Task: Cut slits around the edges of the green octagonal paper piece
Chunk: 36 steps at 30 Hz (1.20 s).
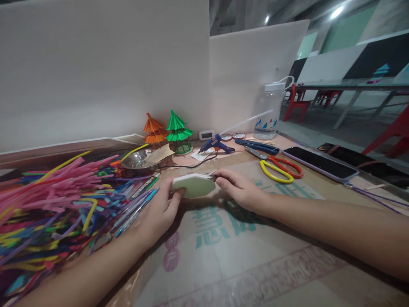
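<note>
- Where the desk point(243, 264) lies nearest, teal lettering point(220, 224) shows.
- Left hand point(159, 209) and right hand point(239, 187) each pinch one end of a pale hexagonal pad point(193, 185), just above the desk's middle.
- Beyond: yellow-red scissors point(277, 168), a blue glue gun point(216, 144).

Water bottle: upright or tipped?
Upright. The water bottle stands on its base, with the white cap and carry loop on top.
</note>
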Each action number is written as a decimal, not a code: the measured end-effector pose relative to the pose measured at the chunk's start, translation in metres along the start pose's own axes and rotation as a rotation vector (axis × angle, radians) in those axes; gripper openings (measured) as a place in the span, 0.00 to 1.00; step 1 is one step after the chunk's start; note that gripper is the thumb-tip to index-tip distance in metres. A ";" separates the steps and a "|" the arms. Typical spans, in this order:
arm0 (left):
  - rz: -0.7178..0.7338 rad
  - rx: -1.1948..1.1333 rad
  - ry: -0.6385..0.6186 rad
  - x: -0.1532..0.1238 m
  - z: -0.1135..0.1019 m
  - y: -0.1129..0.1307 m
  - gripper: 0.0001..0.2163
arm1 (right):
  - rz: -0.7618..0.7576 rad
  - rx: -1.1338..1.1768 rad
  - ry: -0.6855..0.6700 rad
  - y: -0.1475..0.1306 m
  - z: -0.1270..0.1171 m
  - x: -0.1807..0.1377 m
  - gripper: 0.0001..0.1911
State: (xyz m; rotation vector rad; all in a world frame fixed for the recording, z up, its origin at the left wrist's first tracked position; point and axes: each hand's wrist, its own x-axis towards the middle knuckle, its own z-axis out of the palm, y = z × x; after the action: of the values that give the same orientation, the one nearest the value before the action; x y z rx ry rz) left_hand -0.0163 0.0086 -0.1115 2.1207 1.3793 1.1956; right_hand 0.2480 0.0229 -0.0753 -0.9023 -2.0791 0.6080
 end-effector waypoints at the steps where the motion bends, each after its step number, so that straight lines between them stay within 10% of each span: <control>1: 0.023 0.023 -0.017 0.000 0.000 0.001 0.12 | -0.007 -0.009 0.000 -0.001 0.000 0.000 0.15; 14: 0.074 0.128 -0.068 -0.006 -0.004 0.003 0.11 | -0.156 -0.113 -0.019 -0.012 -0.001 -0.006 0.17; 36: -0.071 -0.084 -0.054 0.001 0.003 0.006 0.17 | 0.036 0.149 0.045 -0.005 0.001 0.003 0.14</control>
State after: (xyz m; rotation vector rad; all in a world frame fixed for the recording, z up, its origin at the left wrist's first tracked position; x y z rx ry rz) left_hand -0.0102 0.0069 -0.1092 2.0140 1.3456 1.1406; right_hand 0.2441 0.0214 -0.0708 -0.8613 -1.9533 0.7440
